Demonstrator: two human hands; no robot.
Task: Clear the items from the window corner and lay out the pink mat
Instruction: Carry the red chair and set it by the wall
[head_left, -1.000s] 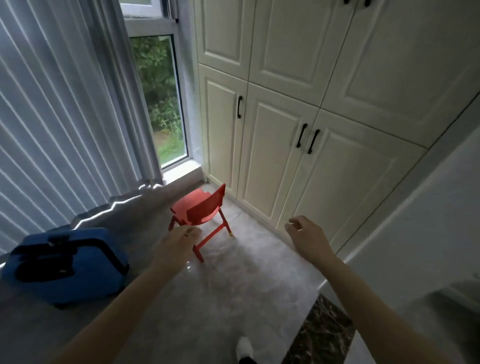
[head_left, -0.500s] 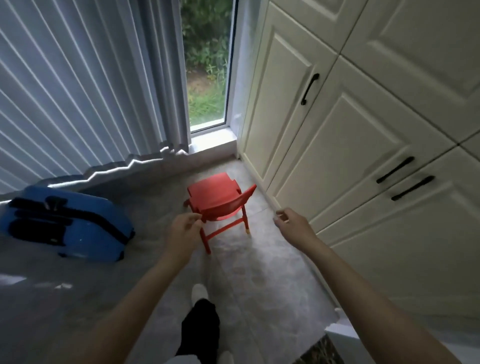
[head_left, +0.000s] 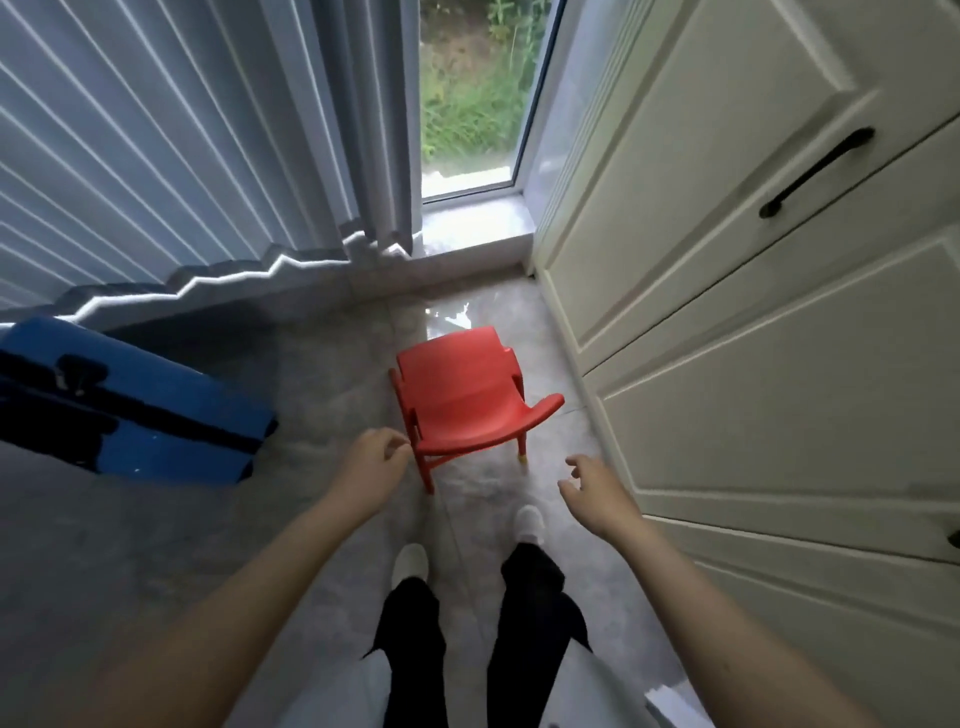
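Both empty, loosely curled, the left hand (head_left: 371, 462) and right hand (head_left: 592, 486) flank the small red plastic chair (head_left: 462, 400) at twelve o'clock; a one-sided grab could tip it.

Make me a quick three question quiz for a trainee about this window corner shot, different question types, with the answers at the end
1. True or false: the left hand already grips the red chair.
2. Multiple choice: where does the blue suitcase lie? A) on the floor to the left of the chair; B) on the windowsill; C) against the cabinet doors.
3. Fill in: the chair stands between the suitcase and the white ____.

Key
1. False: both the left hand and the right hand are near the chair with loose fingers, holding nothing.
2. A.
3. Cabinet.
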